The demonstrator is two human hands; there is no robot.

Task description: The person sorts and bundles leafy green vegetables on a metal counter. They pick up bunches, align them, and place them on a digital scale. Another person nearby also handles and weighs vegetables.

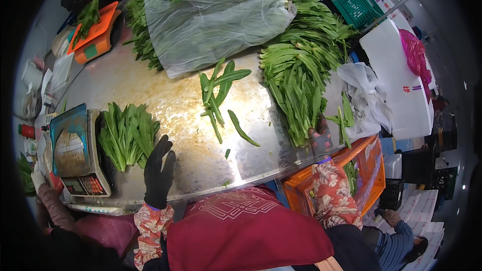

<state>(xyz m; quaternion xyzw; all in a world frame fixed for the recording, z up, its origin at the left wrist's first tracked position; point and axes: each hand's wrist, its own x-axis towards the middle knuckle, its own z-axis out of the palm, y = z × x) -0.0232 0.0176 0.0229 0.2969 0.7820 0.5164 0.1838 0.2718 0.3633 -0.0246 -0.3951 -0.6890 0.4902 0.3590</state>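
My left hand point(160, 175), in a black glove, has its fingers apart and holds nothing. Just left of it lies a small bunch of long-leaf greens point(128, 135), stems towards me. My right hand point(321, 141), in a dark glove with pinkish patches, is against the stem end of a heap of similar greens point(297, 94). Whether its fingers close around any stems is hard to see. Between my hands, several loose leaves point(218, 90) and a single leaf point(242, 128) are scattered on the metal table point(180, 101).
A digital scale point(81, 154) stands left, an orange scale point(94, 37) at the far left. Plastic-wrapped greens point(218, 22) lie at the back. A white bag point(363, 94), foam box point(395, 82) and orange crate point(371, 184) are right. Another person's gloved hand point(38, 181) is far left.
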